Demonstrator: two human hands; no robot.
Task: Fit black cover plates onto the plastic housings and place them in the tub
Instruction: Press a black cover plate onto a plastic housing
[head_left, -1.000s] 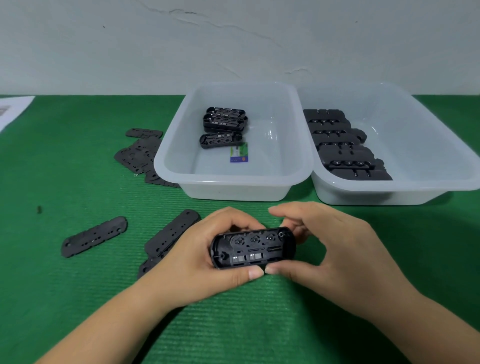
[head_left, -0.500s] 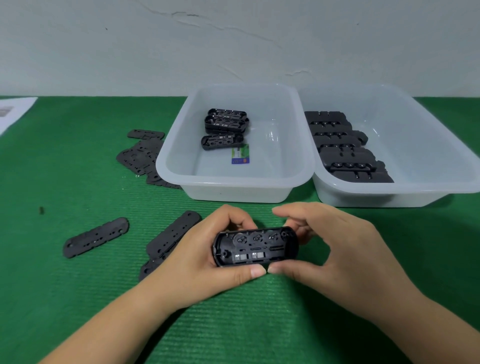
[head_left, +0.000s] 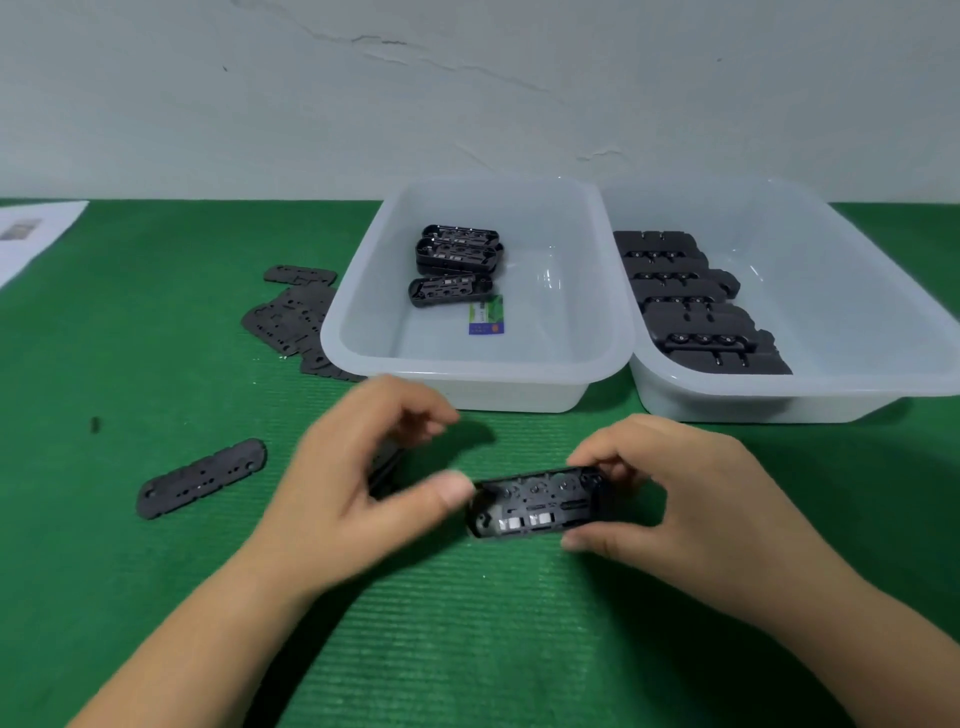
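My right hand (head_left: 691, 499) pinches the right end of a black plastic housing (head_left: 540, 501) just above the green mat, its open inside facing me. My left hand (head_left: 358, 483) is off the housing, blurred, with loosely curved fingers holding nothing and its thumb tip close to the housing's left end. Partly hidden under that hand are black cover plates (head_left: 384, 462). One more cover plate (head_left: 200, 478) lies alone to the left. The left tub (head_left: 467, 371) holds three housings (head_left: 457, 254) at its back.
A pile of cover plates (head_left: 291, 317) lies left of the left tub. The right tub (head_left: 779, 400) holds several bare housings (head_left: 691, 306) in a row. A small green-blue label (head_left: 485, 314) lies in the left tub. A white paper (head_left: 31, 234) sits far left.
My left hand let go of the housing and drew back to the left over the cover plates. My right hand alone now holds the housing, shifted slightly right.
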